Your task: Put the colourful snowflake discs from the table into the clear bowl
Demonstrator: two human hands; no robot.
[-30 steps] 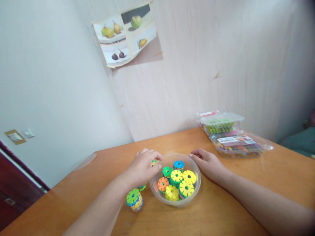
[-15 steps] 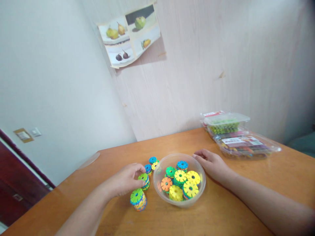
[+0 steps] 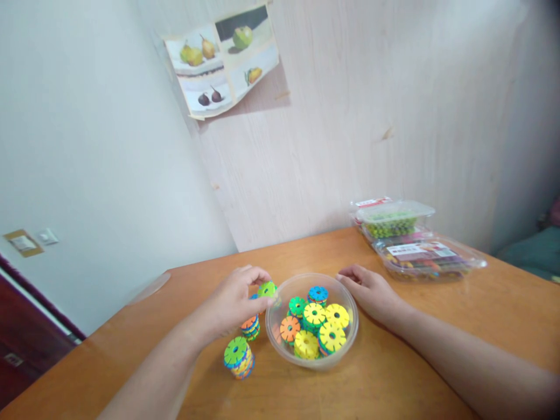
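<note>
A green notched plastic disc (image 3: 267, 289) is pinched between the thumb and fingers of my left hand (image 3: 238, 297), just left of the bowl's rim; whether more discs sit beneath it I cannot tell. Under this hand stands a disc stack with an orange top (image 3: 250, 324), partly covered. Nearer me is a taller, slightly leaning stack topped in green (image 3: 237, 350). The clear plastic bowl (image 3: 315, 363) holds several disc stacks with yellow, orange, green and blue tops. Curled at the bowl's far right rim, my right hand (image 3: 367, 289) has its fingertips against it.
Clear lidded plastic boxes stand at the back right, one with green pieces (image 3: 389, 224), another with a label (image 3: 422, 252). A clear lid (image 3: 151, 287) lies at the table's left edge. Behind the wooden table (image 3: 280, 402) is a wall with a fruit print (image 3: 225, 64).
My left hand has lifted the green disc off its stack, baring an orange top, and moved up and right toward the bowl. My right hand stays at the rim. The view shifts slightly.
</note>
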